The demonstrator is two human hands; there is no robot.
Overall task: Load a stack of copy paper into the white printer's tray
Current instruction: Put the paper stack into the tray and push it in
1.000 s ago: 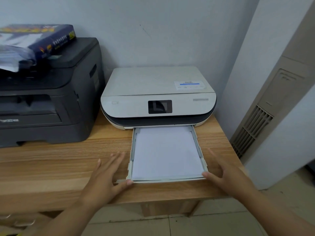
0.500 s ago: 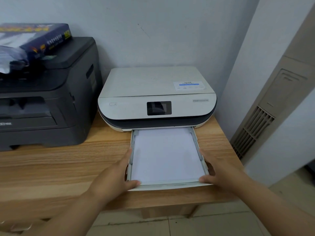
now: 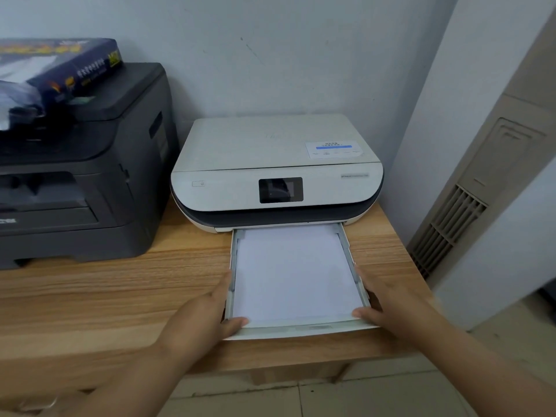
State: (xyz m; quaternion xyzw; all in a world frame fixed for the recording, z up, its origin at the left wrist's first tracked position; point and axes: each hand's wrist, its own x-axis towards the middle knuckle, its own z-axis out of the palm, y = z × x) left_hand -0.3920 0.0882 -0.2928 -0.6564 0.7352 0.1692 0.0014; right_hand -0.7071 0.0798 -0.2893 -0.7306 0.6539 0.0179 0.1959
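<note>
The white printer (image 3: 270, 164) stands at the back of the wooden table, against the wall. Its paper tray (image 3: 301, 331) is pulled out toward me, and a stack of white copy paper (image 3: 293, 272) lies flat inside it. My left hand (image 3: 207, 314) grips the tray's front left corner, thumb on top of the rim. My right hand (image 3: 388, 305) holds the front right corner the same way, with its thumb resting on the paper's edge.
A larger dark grey printer (image 3: 75, 176) fills the table's left side, with an opened blue paper ream (image 3: 60, 67) on top. The wooden table (image 3: 105, 296) ends just past the tray's front. A beige standing air unit (image 3: 481, 191) stands to the right.
Both hands came in from the table beside the tray and closed on its two front corners. The tray looks about as far out as before.
</note>
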